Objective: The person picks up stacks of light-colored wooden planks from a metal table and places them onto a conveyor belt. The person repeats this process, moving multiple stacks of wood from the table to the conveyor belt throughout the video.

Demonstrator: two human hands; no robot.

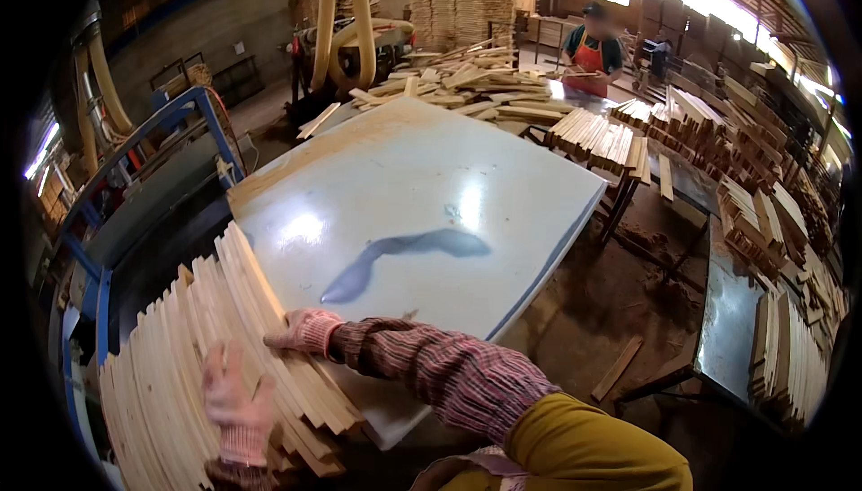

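Observation:
A row of pale wooden strips (166, 374) lies side by side at the lower left, their ends uneven. My left hand (238, 401), in a pinkish knit glove, rests over the strips with its fingers spread; it is slightly blurred. At the row's right edge, my right hand (307, 331), gloved the same way, is closed on the outermost wooden strips (256, 267). Its thumb side lies over their top, and some of its fingers are hidden. The right forearm, in a striped sleeve, reaches in across the corner of the glossy pale tabletop (413, 186).
A blue metal frame (99, 284) stands at the left. Beyond the tabletop lies a loose wood heap (476, 87). A co-worker (593, 51) in a red apron handles wood at the back. Stacked strips cover a metal bench (727, 329) on the right. One board (618, 368) lies on the floor.

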